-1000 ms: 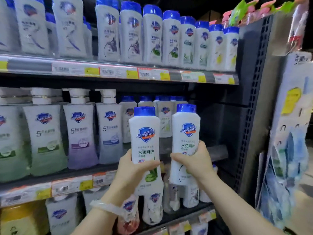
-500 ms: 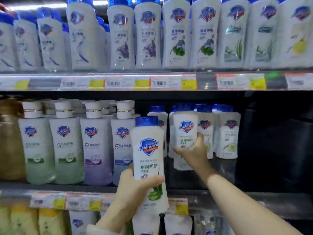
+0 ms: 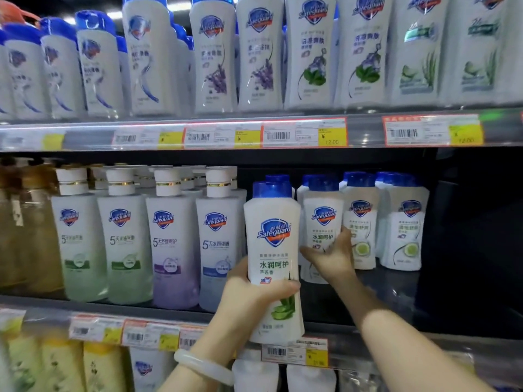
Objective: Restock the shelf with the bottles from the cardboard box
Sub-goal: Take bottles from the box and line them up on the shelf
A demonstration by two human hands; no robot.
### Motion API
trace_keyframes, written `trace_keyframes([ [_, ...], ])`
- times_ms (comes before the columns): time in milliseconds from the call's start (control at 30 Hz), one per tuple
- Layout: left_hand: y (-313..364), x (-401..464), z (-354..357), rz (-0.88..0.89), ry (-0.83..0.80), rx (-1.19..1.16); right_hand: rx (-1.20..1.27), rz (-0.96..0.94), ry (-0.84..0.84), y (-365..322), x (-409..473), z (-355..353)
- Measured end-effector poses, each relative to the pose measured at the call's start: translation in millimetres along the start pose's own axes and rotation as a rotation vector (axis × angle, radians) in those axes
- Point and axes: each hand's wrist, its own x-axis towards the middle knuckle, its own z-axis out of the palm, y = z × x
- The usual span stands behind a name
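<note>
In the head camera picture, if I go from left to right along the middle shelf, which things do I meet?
Amber bottles → four white-capped pump bottles (two green, one purple, one blue) → aloe bottle in the left hand → bottle gripped by the right hand → two blue-capped lime bottles → dark empty shelf space.

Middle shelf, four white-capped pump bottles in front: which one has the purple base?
The purple-based bottle, third from the left. The two left of it are green at the bottom, and the one on its right, nearest the left hand, is pale blue.
</note>
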Motion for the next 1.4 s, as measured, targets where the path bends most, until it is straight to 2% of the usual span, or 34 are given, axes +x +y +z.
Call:
trace_keyframes([
  [233,-2,10,10,-0.051,0.049,-0.006,-0.191,0.057,-0.081,-6,-14,-20],
  [367,-1,28,20,-0.024,0.051,0.037,-0.263,0.077,-0.162,2,-27,-42],
  [533,-7,49,24,0.002,-0.017,0.028,-0.343,0.103,-0.228,8,-38,-63],
  [933,-24,86,22,-0.044,0.080,0.120,-0.395,0.049,-0.208,13,-41,-63],
  [1067,-28,84,28,-0.051,0.165,0.128,-0.389,0.052,-0.215,12,-42,-56],
  [1133,-34,80,34,-0.011,0.271,0.212,-0.359,0.056,-0.201,10,-40,-51],
  [1233,-50,75,41,0.086,0.434,0.515,-0.351,0.069,-0.162,6,-31,-40],
  [1300,-54,74,42,0.102,0.453,0.625,-0.355,0.092,-0.137,3,-26,-30],
  [1400,-51,80,40,0.061,0.389,0.633,-0.385,0.097,-0.107,3,-22,-19],
])
